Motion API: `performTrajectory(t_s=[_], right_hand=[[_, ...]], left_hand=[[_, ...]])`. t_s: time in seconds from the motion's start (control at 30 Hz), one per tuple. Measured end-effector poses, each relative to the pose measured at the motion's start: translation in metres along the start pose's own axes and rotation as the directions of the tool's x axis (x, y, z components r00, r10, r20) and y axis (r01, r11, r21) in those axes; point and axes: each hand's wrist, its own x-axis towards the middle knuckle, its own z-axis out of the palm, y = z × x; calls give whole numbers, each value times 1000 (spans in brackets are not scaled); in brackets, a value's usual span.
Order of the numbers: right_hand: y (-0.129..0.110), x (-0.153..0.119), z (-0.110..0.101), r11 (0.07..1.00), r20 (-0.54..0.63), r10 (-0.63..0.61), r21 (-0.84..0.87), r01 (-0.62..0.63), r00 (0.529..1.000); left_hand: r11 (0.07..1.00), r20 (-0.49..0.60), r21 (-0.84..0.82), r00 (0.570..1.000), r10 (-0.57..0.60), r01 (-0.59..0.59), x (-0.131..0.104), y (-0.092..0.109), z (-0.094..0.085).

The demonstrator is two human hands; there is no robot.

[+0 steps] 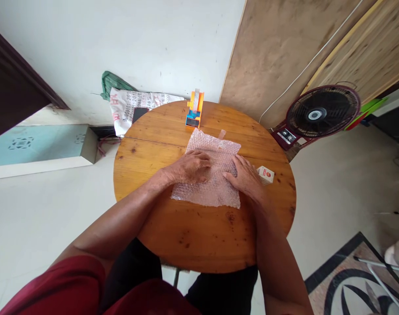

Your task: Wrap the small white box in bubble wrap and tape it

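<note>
The light is soft and even, quite bright on the white wall [137, 39] and on the floor [38, 218] at left, dimmer toward the right. Small glints sit on the bubble wrap [212, 194]. The wide lens stretches the edges, where details look slightly smeared.

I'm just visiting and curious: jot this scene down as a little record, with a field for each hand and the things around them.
Surface: round wooden table
Middle: bubble wrap, spread out; contents, if any, unclear
Left hand: resting on the wrap, fingers bent
Right hand: on the wrap's right side, fingers spread
Far side: orange and blue tape dispenser
Beside right hand: small white box with red mark
Beyond table, right: round fan
</note>
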Motion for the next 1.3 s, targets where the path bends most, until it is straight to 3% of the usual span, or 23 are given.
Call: performTrajectory(t_s=[0.33,0.53,0.7,1.0,1.3], right_hand=[[-1,-5,-7,990,-125,-142,-19,140,982],[-4,-5,-9,984,-164,-173,15,178,971],[-3,-6,-9,988,-125,-156,-30,154,980],[-5,-10,-14,986,-30,-137,-102,133,990],[-13,-14,-18,976,-121,-216,8,219,969]], left_hand=[[1000,-47,6,999,7,-7,-1,12,-3],[996,-73,-13,993,92,-93,0,18,1],[983,8,-4,983,182,-182,0,17,7],[983,45,-55,983,178,-176,-1,15,0],[980,61,-81,981,186,-180,-2,13,-2]])
